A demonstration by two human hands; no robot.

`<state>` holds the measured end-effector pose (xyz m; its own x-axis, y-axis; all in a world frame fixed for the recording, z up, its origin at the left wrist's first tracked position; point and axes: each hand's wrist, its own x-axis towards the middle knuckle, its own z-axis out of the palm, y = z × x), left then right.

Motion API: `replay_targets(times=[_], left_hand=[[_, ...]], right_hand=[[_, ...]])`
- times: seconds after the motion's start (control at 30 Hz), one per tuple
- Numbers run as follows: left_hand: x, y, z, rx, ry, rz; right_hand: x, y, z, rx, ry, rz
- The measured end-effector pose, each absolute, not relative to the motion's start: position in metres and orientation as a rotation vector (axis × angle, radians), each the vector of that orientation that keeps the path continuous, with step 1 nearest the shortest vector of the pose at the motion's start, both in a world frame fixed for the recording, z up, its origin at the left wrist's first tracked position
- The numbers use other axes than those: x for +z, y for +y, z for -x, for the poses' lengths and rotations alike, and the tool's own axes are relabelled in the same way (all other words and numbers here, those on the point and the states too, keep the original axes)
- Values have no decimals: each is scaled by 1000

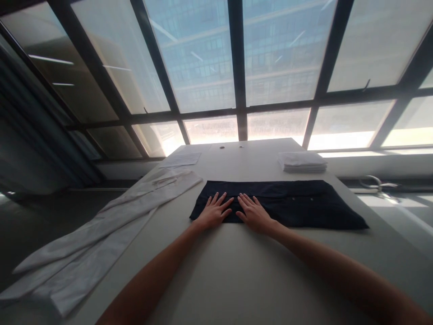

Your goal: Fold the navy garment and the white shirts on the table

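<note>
A dark navy folded garment (304, 207) lies flat across the white table, its long side running left to right. Two small light dots, perhaps buttons, show on its right half. My left hand (214, 211) rests palm down near its left end, fingers spread. Just to the right, my right hand (253, 213) lies flat on the same cloth, fingers stretched out and slightly apart. The fingertips of both hands point toward each other and away from me. Neither hand grasps the fabric.
White garments (111, 225) drape along the table's left side and over its edge. A stack of folded white cloth (301, 161) sits at the back right, and a flat white piece (181, 160) at the back left. Large windows (203, 54) rise behind the table (233, 271).
</note>
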<state>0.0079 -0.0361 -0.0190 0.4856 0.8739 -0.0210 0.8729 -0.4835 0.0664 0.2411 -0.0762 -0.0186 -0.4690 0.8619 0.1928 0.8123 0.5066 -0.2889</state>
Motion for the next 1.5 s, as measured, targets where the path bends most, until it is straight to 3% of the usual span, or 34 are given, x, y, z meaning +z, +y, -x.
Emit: replay_targets(times=[0.2,0.6,0.73,0.87,1.33,1.5], left_hand=[[-18,-35,-6,56,1603,-2664],[-14,-27,14,148,2152,-2518],[-12,-35,-12,362,1837,-2778],[-21,-39,-32,202,1471,-2822],[-38,-28,-26,187,1402,-2855],[-36,-31,-28,226,1401,-2841]], right_hand=[[-31,-79,-246,256,-2456,1424],[-31,-81,-249,264,-2475,1453],[-34,-79,-248,262,-2483,1479],[-32,-80,-253,282,-2528,1388],[-16,-141,-380,447,-2583,1119],[-15,-140,-429,409,-2009,1250]])
